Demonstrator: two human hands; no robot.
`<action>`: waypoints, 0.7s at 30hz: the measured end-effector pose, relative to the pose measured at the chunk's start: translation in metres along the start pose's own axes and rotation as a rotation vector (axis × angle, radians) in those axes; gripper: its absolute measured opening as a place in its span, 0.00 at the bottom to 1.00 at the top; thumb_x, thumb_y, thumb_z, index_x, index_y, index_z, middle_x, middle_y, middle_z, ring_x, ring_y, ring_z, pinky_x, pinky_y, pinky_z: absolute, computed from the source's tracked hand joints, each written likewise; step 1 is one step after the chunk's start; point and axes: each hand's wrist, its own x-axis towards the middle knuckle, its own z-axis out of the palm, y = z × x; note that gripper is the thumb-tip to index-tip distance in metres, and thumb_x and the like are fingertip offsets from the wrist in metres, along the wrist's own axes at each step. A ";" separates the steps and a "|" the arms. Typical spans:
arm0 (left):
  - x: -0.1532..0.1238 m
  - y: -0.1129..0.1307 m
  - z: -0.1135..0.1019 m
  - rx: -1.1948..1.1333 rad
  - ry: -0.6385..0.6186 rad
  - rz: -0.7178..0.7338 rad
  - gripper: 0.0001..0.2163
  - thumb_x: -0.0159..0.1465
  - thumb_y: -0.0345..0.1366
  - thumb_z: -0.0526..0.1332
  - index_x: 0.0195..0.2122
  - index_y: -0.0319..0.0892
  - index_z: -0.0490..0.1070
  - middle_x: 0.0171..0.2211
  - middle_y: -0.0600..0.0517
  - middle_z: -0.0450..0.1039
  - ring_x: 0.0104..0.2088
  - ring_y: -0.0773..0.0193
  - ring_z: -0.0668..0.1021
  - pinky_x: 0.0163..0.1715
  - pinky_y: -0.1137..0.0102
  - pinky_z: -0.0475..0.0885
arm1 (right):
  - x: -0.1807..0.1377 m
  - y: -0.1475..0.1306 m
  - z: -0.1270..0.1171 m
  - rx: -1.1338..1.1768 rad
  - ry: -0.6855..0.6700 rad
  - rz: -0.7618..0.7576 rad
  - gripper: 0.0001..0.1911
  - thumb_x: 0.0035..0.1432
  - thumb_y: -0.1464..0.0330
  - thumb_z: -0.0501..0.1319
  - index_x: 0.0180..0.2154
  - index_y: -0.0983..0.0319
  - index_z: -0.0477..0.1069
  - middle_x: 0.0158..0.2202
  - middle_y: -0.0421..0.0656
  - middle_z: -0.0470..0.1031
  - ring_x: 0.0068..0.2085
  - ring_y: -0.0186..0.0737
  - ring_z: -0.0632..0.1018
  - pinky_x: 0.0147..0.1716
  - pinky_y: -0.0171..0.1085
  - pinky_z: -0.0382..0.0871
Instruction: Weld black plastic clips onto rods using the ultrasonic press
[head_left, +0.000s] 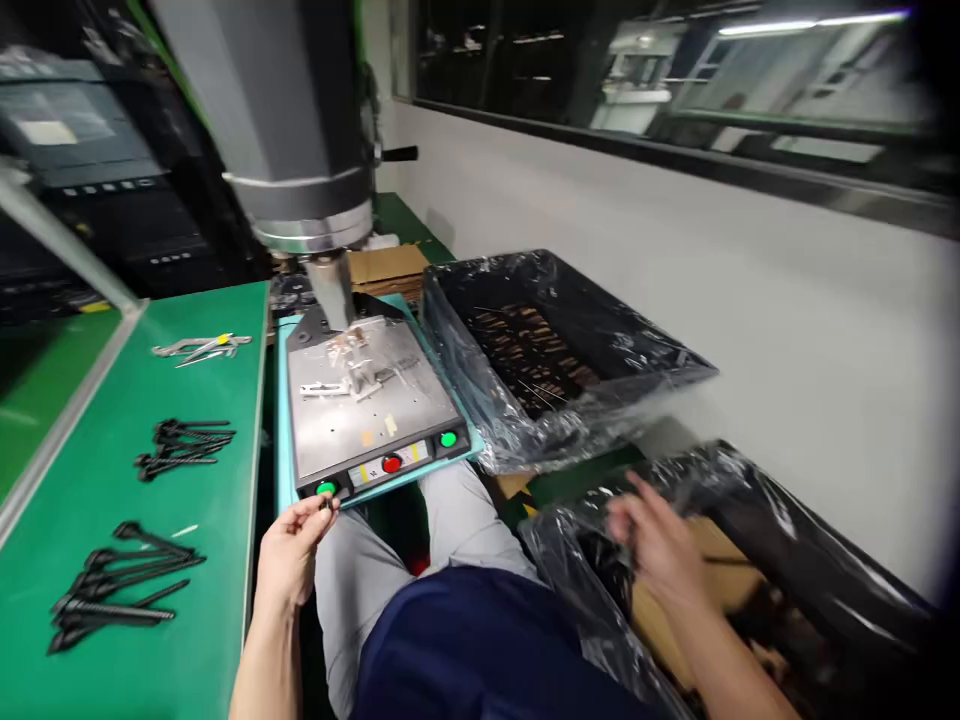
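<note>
In the head view, my left hand point(287, 555) is closed in a pinch at the front left corner of the machine base, near a green button point(326, 488). Between its fingertips is a small dark piece point(326, 504), too small to name. My right hand point(660, 545), smeared by motion, hovers over a plastic-lined box point(795, 500) at the lower right; whether it holds anything does not show. Ahead, a metal machine head point(330, 290) points down at a small fixture point(360, 370) on the metal plate point(330, 440).
Left, a green tabletop point(202, 560) bears black long-stemmed parts point(124, 580) in two groups and metal tools point(202, 347). Right of the machine stands another plastic-lined tray point(570, 440) holding many small parts. A red button point(391, 464) and second green button point(448, 440) sit on the base's front.
</note>
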 end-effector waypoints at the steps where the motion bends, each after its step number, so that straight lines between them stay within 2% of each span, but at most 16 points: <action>1: 0.004 -0.002 0.010 0.000 -0.055 -0.014 0.21 0.39 0.40 0.77 0.34 0.40 0.78 0.37 0.44 0.81 0.39 0.54 0.82 0.46 0.59 0.77 | -0.001 0.000 0.021 0.031 -0.060 0.003 0.41 0.49 0.51 0.68 0.61 0.59 0.62 0.24 0.36 0.73 0.18 0.33 0.67 0.17 0.34 0.63; 2: 0.007 -0.003 0.019 0.003 -0.101 -0.021 0.22 0.39 0.40 0.77 0.35 0.40 0.78 0.37 0.45 0.81 0.40 0.54 0.82 0.48 0.58 0.76 | -0.002 -0.001 0.042 0.048 -0.157 -0.003 0.40 0.51 0.52 0.67 0.62 0.59 0.60 0.26 0.37 0.74 0.19 0.33 0.68 0.19 0.35 0.64; 3: 0.009 -0.003 0.027 0.008 -0.137 -0.020 0.22 0.40 0.39 0.77 0.36 0.40 0.78 0.37 0.45 0.81 0.40 0.54 0.82 0.50 0.58 0.75 | -0.002 -0.002 0.063 0.069 -0.238 -0.006 0.37 0.53 0.53 0.67 0.60 0.59 0.63 0.28 0.38 0.75 0.19 0.32 0.69 0.19 0.35 0.64; 6: 0.007 0.001 0.041 0.032 -0.193 0.029 0.21 0.42 0.40 0.76 0.37 0.40 0.77 0.38 0.46 0.81 0.39 0.55 0.82 0.49 0.56 0.75 | -0.006 -0.009 0.116 0.203 -0.477 0.031 0.23 0.56 0.53 0.63 0.46 0.62 0.72 0.29 0.41 0.76 0.20 0.33 0.72 0.19 0.34 0.64; 9: -0.002 0.009 0.043 0.100 -0.199 0.104 0.22 0.44 0.39 0.76 0.39 0.40 0.76 0.41 0.44 0.80 0.39 0.57 0.82 0.48 0.58 0.76 | -0.014 -0.014 0.150 0.358 -0.749 0.151 0.23 0.56 0.52 0.61 0.46 0.61 0.71 0.35 0.45 0.78 0.26 0.38 0.78 0.22 0.35 0.68; 11: -0.009 0.015 0.044 0.161 -0.191 0.138 0.22 0.44 0.40 0.76 0.40 0.41 0.76 0.42 0.43 0.80 0.39 0.57 0.81 0.45 0.60 0.77 | -0.019 -0.014 0.164 0.343 -0.894 0.163 0.25 0.54 0.53 0.64 0.48 0.60 0.69 0.38 0.46 0.78 0.30 0.41 0.79 0.24 0.36 0.71; 13: -0.016 0.020 0.045 0.220 -0.194 0.158 0.22 0.45 0.41 0.75 0.40 0.41 0.76 0.41 0.44 0.80 0.37 0.58 0.81 0.41 0.62 0.78 | -0.022 -0.013 0.173 0.197 -0.976 0.056 0.22 0.55 0.53 0.64 0.47 0.59 0.69 0.34 0.43 0.77 0.29 0.40 0.78 0.24 0.35 0.70; 16: -0.023 0.022 0.049 0.276 -0.237 0.168 0.20 0.45 0.42 0.75 0.37 0.42 0.76 0.37 0.46 0.80 0.34 0.60 0.80 0.38 0.64 0.77 | -0.024 -0.010 0.180 -0.152 -0.987 -0.292 0.13 0.61 0.57 0.60 0.35 0.59 0.73 0.27 0.40 0.73 0.29 0.38 0.75 0.29 0.36 0.70; 18: -0.025 0.022 0.050 0.287 -0.287 0.166 0.17 0.46 0.42 0.74 0.35 0.42 0.75 0.38 0.46 0.79 0.34 0.60 0.80 0.38 0.64 0.77 | -0.024 -0.011 0.181 -0.296 -0.939 -0.507 0.14 0.63 0.59 0.60 0.29 0.59 0.73 0.31 0.43 0.73 0.35 0.40 0.74 0.37 0.39 0.71; 21: -0.027 0.023 0.051 0.325 -0.335 0.177 0.14 0.49 0.42 0.72 0.33 0.42 0.75 0.43 0.44 0.79 0.36 0.60 0.80 0.40 0.64 0.76 | -0.024 -0.011 0.181 -0.302 -0.971 -0.613 0.13 0.65 0.62 0.57 0.32 0.59 0.76 0.40 0.46 0.73 0.42 0.43 0.75 0.43 0.41 0.71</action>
